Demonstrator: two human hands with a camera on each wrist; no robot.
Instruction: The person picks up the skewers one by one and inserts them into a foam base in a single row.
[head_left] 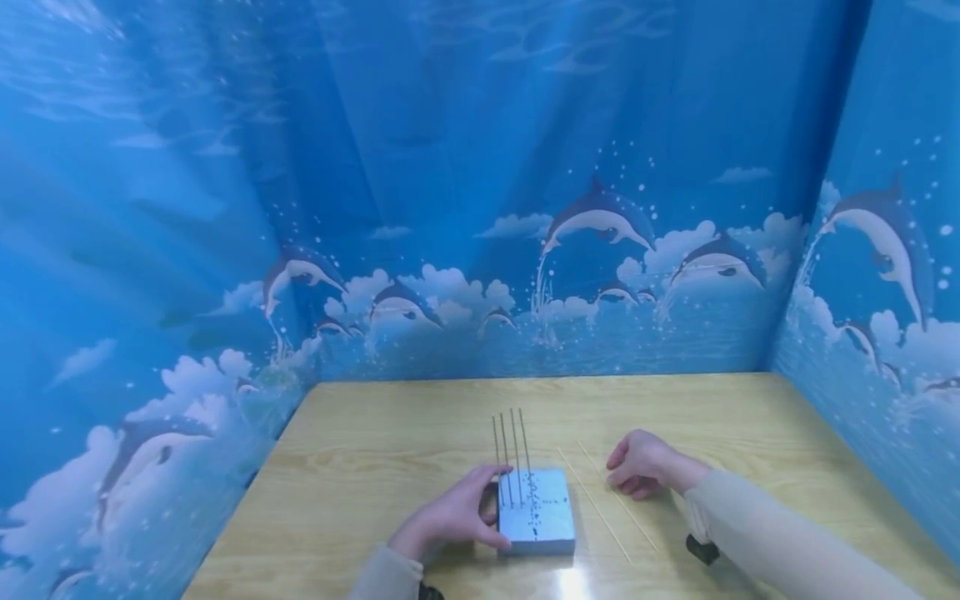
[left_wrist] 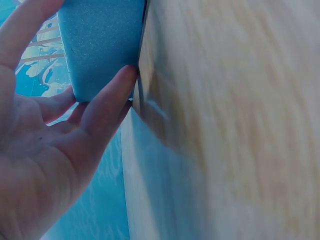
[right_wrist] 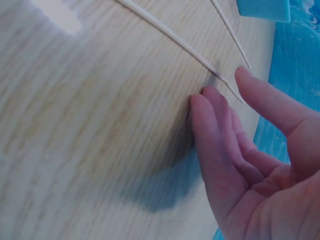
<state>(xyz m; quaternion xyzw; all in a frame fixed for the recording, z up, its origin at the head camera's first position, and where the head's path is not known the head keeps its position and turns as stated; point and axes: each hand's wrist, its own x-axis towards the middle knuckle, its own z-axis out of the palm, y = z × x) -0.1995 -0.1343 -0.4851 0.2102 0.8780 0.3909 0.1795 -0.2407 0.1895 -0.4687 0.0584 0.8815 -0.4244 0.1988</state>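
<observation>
Left hand (head_left: 453, 510) grasped blue block (head_left: 551, 521), well short of tabletop (head_left: 375, 433) far edge | right hand (head_left: 645, 467) ungripped beside pale stick (right_wrist: 175, 38) | steady block, central pinch judged best

No text, label, brand or number can be read. The blue foam block (head_left: 555, 521) bears dark specks on its top, scattered in a loose band from the far edge toward the near edge, with a few more trailing toward the right edge; they form no legible letters or digits, and whether they are holes or printed marks cannot be told. The curtain's print (head_left: 600, 218) is pictorial: dolphins, clouds and water. The black wristband (head_left: 702, 550) is too small for any lettering to be read.
</observation>
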